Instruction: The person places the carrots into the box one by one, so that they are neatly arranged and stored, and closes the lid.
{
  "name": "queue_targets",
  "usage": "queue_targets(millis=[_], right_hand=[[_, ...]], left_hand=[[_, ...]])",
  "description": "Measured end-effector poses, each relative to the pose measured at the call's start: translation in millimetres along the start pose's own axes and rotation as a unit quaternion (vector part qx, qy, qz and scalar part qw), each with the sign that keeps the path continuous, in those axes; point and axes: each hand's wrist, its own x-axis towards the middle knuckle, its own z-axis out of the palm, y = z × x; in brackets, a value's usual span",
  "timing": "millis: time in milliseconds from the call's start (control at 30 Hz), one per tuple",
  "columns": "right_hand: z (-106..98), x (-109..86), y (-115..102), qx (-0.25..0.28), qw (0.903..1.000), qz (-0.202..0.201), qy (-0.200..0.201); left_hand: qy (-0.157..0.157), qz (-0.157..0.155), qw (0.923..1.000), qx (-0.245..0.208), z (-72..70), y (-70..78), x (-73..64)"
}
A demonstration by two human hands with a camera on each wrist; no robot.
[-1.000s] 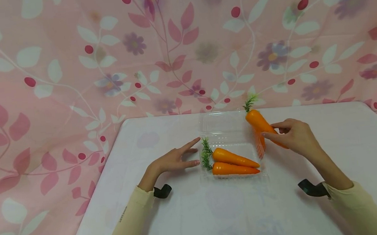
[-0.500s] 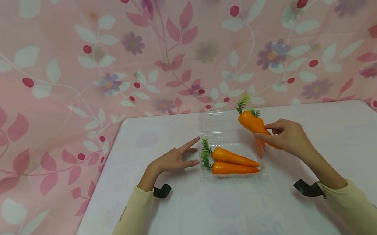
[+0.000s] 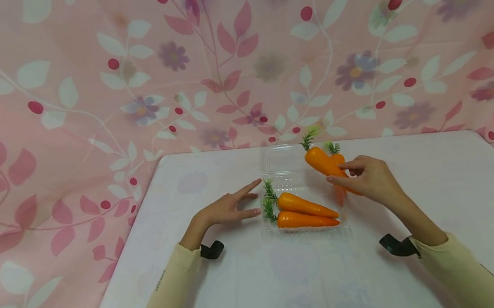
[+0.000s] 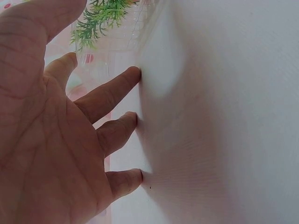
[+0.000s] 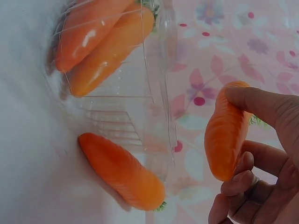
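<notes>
My right hand [image 3: 370,179] pinches an orange toy carrot [image 3: 320,160] between thumb and fingers, tilted, its green top pointing away, above the right side of a clear plastic box [image 3: 298,175]. Inside the box two more carrots, the rear one [image 3: 305,206] and the front one [image 3: 306,220], lie side by side with leaves to the left. A further carrot [image 5: 122,171] rests on the table just outside the box's right wall, partly hidden in the head view. With fingers spread, my left hand [image 3: 225,210] is at the box's left edge, several fingertips touching the table in the left wrist view.
The box's lid [image 3: 283,160] lies folded back toward the far table edge. A white cloth covers the table [image 3: 222,286]. Behind it hangs a pink floral curtain [image 3: 230,53]. Black wrist mounts [image 3: 212,250] stick out from both sleeves.
My right hand has carried its carrot leftward, toward and over the box, uncovering the green top of the carrot lying beside it. The left hand stays in place.
</notes>
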Motion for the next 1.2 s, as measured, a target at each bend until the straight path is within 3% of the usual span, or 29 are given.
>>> queue_targets(millis=[1200], right_hand=[[23, 7.0, -16, 0.022, 0.9991, 0.002, -0.037]], left_hand=[[0.003, -0.004, 1.0000, 0.002, 1.3, 0.2, 0.3]])
